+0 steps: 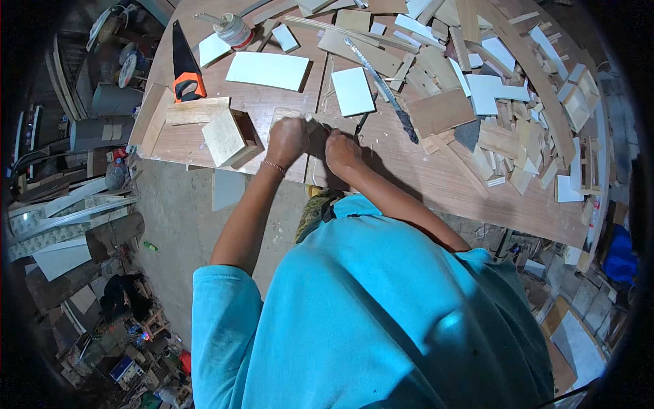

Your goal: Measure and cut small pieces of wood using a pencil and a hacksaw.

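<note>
Left hand [287, 142], right hand [343, 151] tightly curled, contents unclear to us; wood piece [287, 112] just beyond left, nearer hand; long axis uncertain.

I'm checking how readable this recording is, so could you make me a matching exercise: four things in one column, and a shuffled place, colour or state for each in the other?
Things:
1. Handsaw
2. Wooden box
3. Left hand
4. Jar

Descriptions:
A. Pale wood, by the near edge of the table
B. Pale and red, toward the table's far side
C. Has a bracelet at its wrist
D. Black blade, mostly orange handle

Pairs: 1-D, 2-A, 3-C, 4-B
</note>
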